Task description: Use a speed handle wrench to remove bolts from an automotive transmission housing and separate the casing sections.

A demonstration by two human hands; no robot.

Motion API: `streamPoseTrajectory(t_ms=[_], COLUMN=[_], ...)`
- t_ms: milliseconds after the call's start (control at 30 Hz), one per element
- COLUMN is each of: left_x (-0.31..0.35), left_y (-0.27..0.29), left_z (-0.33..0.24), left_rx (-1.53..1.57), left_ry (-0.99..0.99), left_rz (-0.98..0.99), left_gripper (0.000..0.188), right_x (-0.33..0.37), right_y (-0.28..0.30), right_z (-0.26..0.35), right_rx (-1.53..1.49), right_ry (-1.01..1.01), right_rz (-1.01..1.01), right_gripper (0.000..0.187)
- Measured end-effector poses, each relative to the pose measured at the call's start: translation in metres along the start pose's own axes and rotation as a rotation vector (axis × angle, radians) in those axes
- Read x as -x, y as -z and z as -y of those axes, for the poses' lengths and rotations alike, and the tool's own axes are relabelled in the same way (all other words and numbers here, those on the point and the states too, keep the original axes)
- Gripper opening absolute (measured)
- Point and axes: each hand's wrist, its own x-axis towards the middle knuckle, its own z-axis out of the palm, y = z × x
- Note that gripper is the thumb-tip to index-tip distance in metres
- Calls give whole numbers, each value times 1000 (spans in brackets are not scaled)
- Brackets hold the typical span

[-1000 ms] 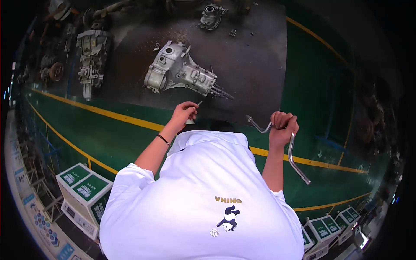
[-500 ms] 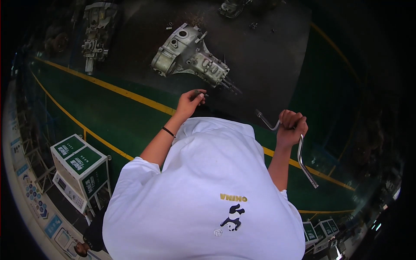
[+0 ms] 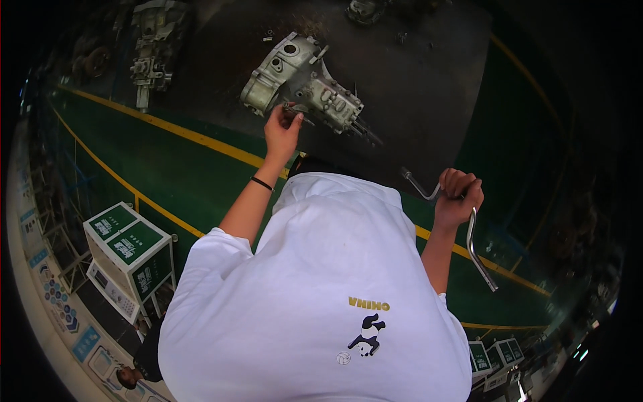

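A grey cast-metal gearbox point(image 3: 284, 74) lies on the dark table ahead of me, its shafts toward the right. My left hand point(image 3: 281, 136) has reached the gearbox's near edge, with thumb and fingers pinched on a small bolt-like metal piece point(image 3: 288, 107). Its exact shape is too small to make out, and whether it touches the casing I cannot tell. Off to the right, my right hand point(image 3: 461, 195) is closed around a bent, shiny speed wrench point(image 3: 471, 246). The wrench's socket end point(image 3: 408, 177) points toward the table, apart from the gearbox.
The dark table point(image 3: 429, 87) carries a second gearbox point(image 3: 151, 67) at the far left, another metal part point(image 3: 365, 10) at the back and small loose pieces point(image 3: 402, 37). Yellow lines cross the green floor point(image 3: 201, 177). A white-and-green cabinet point(image 3: 130, 251) and a person point(image 3: 144, 358) are at lower left.
My left hand has moved forward and slightly left, bringing the small metal piece to the gearbox's near edge. My right hand keeps the speed wrench nearly in place; the whole view has shifted slightly.
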Motion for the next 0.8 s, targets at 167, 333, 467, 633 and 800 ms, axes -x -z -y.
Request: streamPoseTrajectory(t_ms=[167, 333, 467, 633, 800], left_x=[1, 15, 22, 4, 1], left_y=[11, 0, -34, -60, -70], left_z=[16, 20, 10, 9, 25], left_rx=[-87, -240, -281, -393, -571], left_ry=[-2, 16, -39, -126, -117], left_rz=[-130, 75, 333, 321, 529], left_gripper=[40, 32, 26, 30, 31], right_x=[-5, -6, -7, -9, -7], right_y=[5, 7, 9, 15, 23], right_z=[-2, -6, -7, -7, -11], right_rx=[8, 25, -1, -37, -27], right_ry=[8, -34, -49, -46, -77], right_rz=[23, 10, 19, 20, 1], right_gripper=[50, 50, 49, 48, 48])
